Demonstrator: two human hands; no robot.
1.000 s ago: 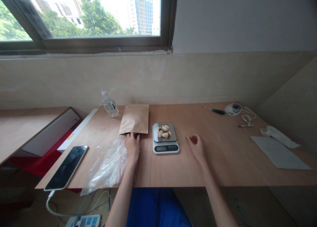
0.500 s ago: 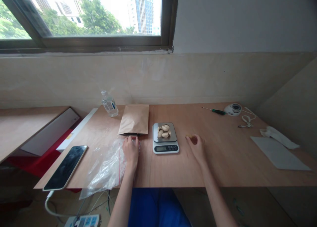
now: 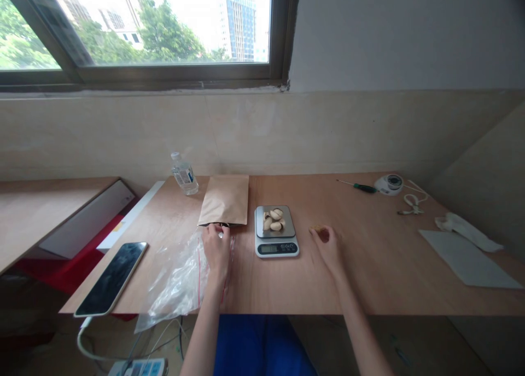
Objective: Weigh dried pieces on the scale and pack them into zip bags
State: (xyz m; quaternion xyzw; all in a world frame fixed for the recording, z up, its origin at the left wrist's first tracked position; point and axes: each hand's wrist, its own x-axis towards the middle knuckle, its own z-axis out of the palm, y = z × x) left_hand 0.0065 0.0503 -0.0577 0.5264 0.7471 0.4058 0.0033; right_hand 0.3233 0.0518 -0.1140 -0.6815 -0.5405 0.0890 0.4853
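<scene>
My left hand (image 3: 216, 248) lies on the wooden table (image 3: 361, 277) with its fingers curled at the top edge of a clear zip bag (image 3: 180, 277), just below the open end of a brown paper bag (image 3: 225, 200). A small digital scale (image 3: 275, 231) stands to the right of it, with several pale nuts (image 3: 273, 219) on its pan. My right hand (image 3: 328, 246) rests on the table to the right of the scale, its fingers curled around a small brown piece (image 3: 317, 230).
A phone (image 3: 111, 277) lies near the left front edge, a water bottle (image 3: 184, 174) at the back. Far right: a green screwdriver (image 3: 359, 187), a white round device (image 3: 389, 183), a cord (image 3: 412, 202), grey sheet (image 3: 467, 258). A power strip (image 3: 139, 368) is below.
My left hand drew back from the mouth of the paper bag onto the clear zip bag, which shifted a little to the right. My right hand stayed put.
</scene>
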